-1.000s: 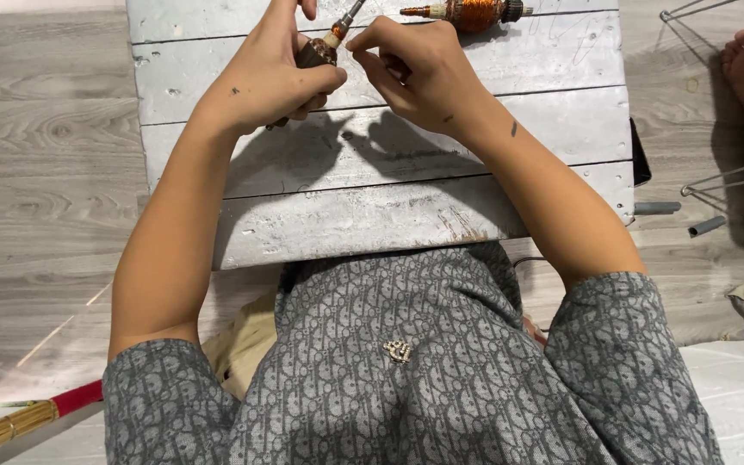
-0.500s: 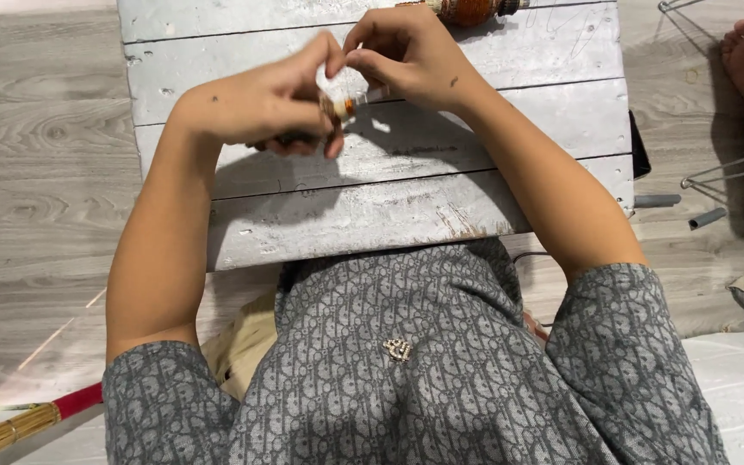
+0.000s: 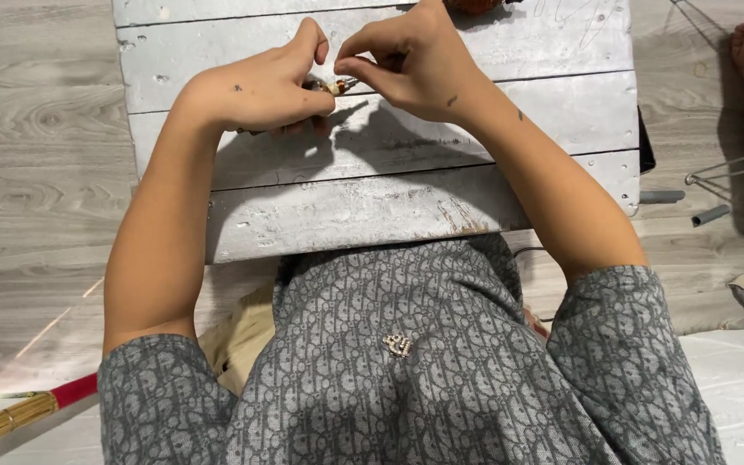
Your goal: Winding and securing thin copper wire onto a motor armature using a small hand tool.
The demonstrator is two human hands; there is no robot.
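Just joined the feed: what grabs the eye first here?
Both hands, the left hand and right hand, meet at top centre, pinching a small orange-and-white piece over a worn white plank board. A broom handle lies at bottom left on the grey floor.

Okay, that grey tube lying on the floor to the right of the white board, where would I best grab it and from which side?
Grip the grey tube across its middle, coming from above with thumb and finger on its long sides. It lies flat and slightly slanted on the floor, apart from the other tube, so the top seems free. The wire frame sits close above it, so come in from the lower side.
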